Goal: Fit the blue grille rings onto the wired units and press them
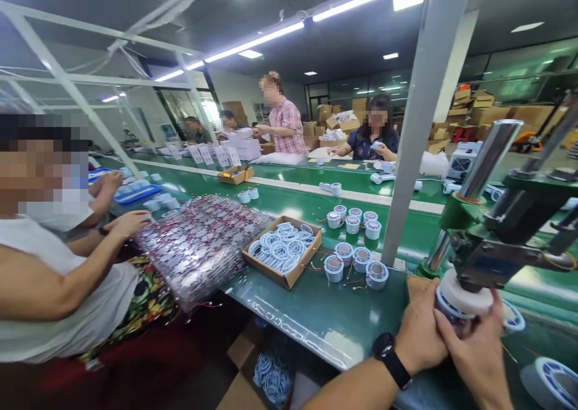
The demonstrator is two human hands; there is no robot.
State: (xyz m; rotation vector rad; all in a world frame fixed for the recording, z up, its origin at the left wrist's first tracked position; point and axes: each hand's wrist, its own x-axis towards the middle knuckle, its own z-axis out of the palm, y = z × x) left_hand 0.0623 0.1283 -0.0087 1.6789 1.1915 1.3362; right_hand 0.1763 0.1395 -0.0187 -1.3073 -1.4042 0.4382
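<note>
At the right, a hand press [487,259] stands on the bench with a round white pad [465,298] at its lower end. Directly beneath the pad is a round light-blue housing [445,306], mostly covered by my fingers. My left hand [422,329], with a black watch on its wrist, wraps the housing from the left. Around its front and right side curls my right hand [481,353]. Another blue-and-white round housing [512,316] lies just behind my right hand. A larger-looking one [551,383] sits at the lower right corner.
Several round housings with wires [334,268] stand left of a grey post [419,115]. A cardboard box [289,280] holds light-blue rings, beside a stack of wired parts in clear plastic [198,241]. A co-worker [49,265] sits at the left; others work across the green bench.
</note>
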